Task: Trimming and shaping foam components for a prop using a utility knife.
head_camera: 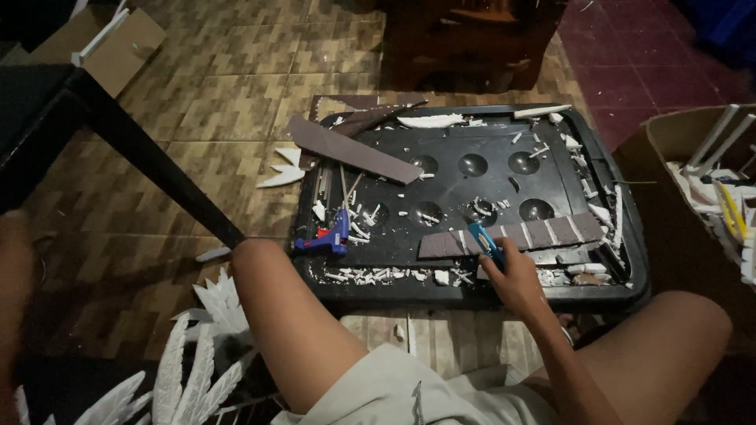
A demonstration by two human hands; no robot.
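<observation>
My right hand (516, 275) grips a blue-handled cutter (482, 238), its tip resting on a long brown strip (520, 234) scored into segments. The strip lies across the near right part of a black tray (630, 260) with round dimples. My left hand is out of sight. A blue and red glue gun (329, 236) lies on the tray's near left side. A second, longer brown strip (354, 149) rests diagonally over the tray's far left corner. White foam scraps (378, 275) litter the tray.
My bare knees flank the tray's near edge. White feather-shaped foam cut-outs (201, 346) lie on the tiled floor at left, with more (283, 169) beside the tray. A dark table leg (150, 161) slants at left. A cardboard box (693, 181) with white pieces stands at right.
</observation>
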